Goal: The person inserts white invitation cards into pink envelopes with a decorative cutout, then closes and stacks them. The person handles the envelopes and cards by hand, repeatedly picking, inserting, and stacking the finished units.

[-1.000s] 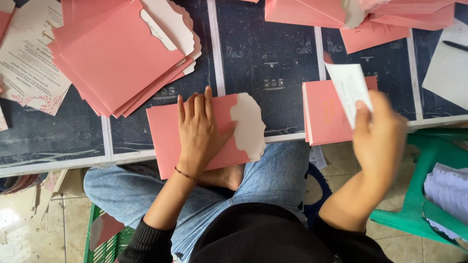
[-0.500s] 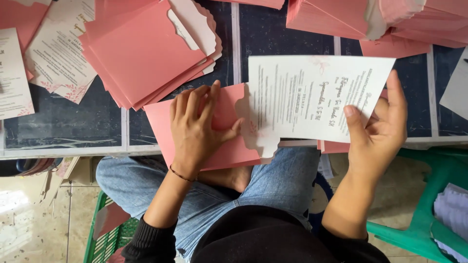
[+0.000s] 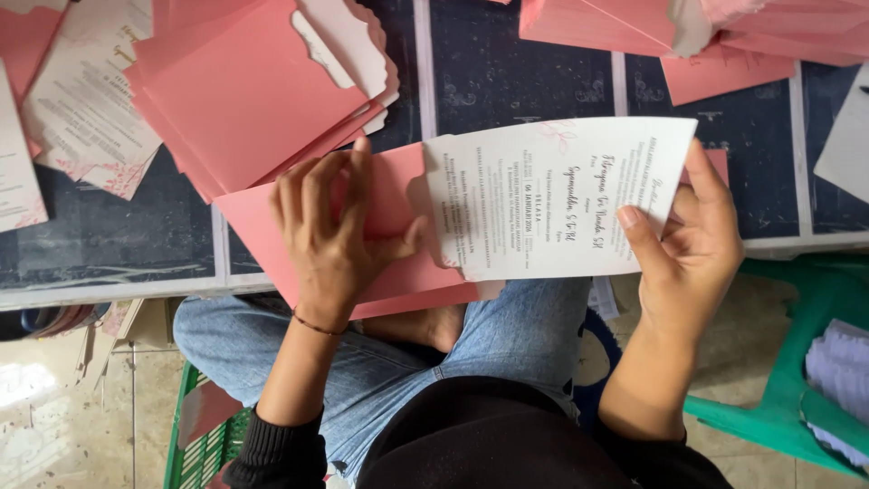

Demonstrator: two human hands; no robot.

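A pink envelope (image 3: 398,195) lies at the near edge of the dark table (image 3: 507,72), its scalloped flap open to the right. My left hand (image 3: 330,231) presses flat on it, thumb spreading the mouth. My right hand (image 3: 688,249) pinches a white printed card (image 3: 552,199) by its right end. The card's left end sits at the envelope's opening, just touching or entering it.
A fanned stack of pink envelopes (image 3: 253,91) lies at the back left, beside white printed cards (image 3: 77,109). More pink envelopes (image 3: 706,32) lie at the back right. A green plastic stool (image 3: 797,362) stands at my right, a green crate (image 3: 195,435) under my left leg.
My right hand lifted a white card from the small pile at the right, unfolded it into view, and carried it left to the envelope's mouth. My left hand stayed on the envelope.
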